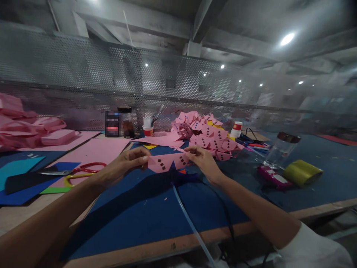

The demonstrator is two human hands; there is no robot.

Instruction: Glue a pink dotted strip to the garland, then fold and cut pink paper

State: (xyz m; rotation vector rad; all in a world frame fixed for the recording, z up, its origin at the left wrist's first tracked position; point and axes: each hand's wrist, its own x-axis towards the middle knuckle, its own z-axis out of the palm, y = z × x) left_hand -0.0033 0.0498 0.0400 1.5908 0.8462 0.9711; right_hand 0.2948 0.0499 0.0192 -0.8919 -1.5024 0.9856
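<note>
A pink paper piece (pixel 169 162) with rows of small dark squares is stretched between both hands above the blue table mat. At its left end, my left hand (pixel 135 159) pinches the paper between thumb and fingers. My right hand (pixel 203 160) grips the opposite end the same way. Just below the paper lies a dark blue tool (pixel 189 177), apparently a glue gun, partly in shadow. A long translucent stick (pixel 189 219) runs from it towards the table's front edge. Behind my right hand rises a heap of similar pink pieces (pixel 208 136) with dark squares.
Scissors (pixel 83 172) with red and yellow handles rest on coloured sheets at left, near piled pink material (pixel 25 121). A lidded jar (pixel 126 123) and paper cup (pixel 148 130) stand behind. At right are a clear jar (pixel 280 150), a yellow roll (pixel 302 173) and a magenta object (pixel 273 178).
</note>
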